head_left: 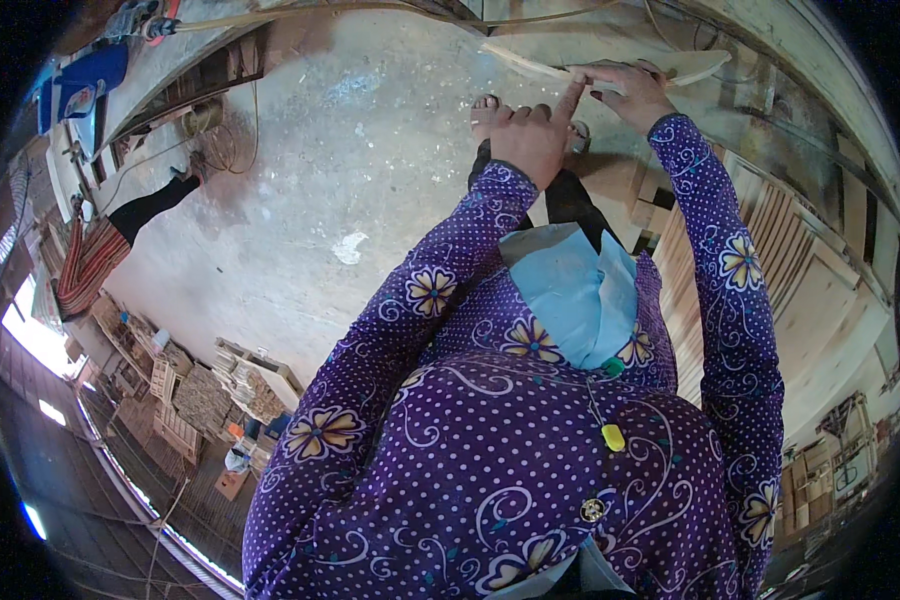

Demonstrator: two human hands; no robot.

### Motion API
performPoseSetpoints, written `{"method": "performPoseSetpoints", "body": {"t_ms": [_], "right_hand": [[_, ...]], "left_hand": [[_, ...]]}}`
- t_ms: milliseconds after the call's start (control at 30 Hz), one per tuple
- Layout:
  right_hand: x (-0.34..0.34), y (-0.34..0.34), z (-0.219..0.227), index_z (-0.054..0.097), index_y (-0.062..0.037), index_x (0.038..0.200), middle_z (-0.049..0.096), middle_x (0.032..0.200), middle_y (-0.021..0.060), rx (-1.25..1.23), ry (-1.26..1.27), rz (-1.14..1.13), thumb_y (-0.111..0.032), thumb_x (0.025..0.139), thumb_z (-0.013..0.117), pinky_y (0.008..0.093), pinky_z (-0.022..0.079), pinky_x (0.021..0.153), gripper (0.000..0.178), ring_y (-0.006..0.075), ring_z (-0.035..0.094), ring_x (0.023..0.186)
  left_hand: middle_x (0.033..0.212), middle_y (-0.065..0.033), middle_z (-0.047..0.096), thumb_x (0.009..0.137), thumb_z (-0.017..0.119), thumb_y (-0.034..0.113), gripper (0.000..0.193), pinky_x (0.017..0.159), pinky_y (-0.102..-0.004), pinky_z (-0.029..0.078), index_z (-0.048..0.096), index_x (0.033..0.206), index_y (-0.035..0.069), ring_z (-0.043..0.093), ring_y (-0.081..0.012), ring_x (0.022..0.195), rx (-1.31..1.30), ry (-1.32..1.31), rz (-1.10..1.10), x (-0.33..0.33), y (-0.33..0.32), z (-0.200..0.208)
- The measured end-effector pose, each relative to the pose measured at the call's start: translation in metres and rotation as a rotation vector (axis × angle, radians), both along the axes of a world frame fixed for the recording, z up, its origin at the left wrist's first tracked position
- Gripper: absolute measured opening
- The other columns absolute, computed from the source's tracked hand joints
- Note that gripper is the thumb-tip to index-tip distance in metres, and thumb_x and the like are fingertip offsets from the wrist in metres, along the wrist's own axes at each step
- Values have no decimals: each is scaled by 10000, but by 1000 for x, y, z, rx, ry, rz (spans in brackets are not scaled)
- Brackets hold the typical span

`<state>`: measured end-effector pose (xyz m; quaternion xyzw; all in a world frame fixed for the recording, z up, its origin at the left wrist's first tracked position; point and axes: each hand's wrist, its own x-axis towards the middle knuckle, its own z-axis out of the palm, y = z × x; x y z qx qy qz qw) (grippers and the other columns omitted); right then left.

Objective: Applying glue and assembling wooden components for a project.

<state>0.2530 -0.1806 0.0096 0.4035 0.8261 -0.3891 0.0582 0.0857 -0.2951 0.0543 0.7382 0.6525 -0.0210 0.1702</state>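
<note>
Right hand (630, 92) is gripping curved strip (705, 70); left hand (530, 138), forefinger straight, grip unclear, apparently checking strip's near edge; next needs steadiness.

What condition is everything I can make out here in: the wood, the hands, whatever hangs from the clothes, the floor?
Curved wooden strip: bowed, held up.
Right hand: closed on the strip.
Left hand: index finger outstretched, other fingers bent.
Light blue sheet: creased.
Yellow tag: dangling from a string.
Thin cord: loosely looped.
Concrete floor: speckled, with pale patches.
</note>
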Motion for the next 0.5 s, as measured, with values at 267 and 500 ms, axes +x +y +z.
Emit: {"method": "performPoseSetpoints", "body": {"t_ms": [267,500], "right_hand": [[-3,-4,15,570,-256,1267,582,1246,95,62,5,-9,-172,866,584,385,408,1008,410,281,542,1143],[15,-5,-18,543,-275,1293,577,1252,101,-24,129,-32,-155,877,560,396,397,1030,433,286,537,1145]], "left_hand": [[890,-110,685,864,590,320,717,839,-436,465,220,1476,269,662,-278,814,-47,44,166,-31,1,8],[875,-114,681,865,586,350,752,867,-443,463,173,1489,278,655,-290,833,24,-3,-17,-9,-5,-8]]}}
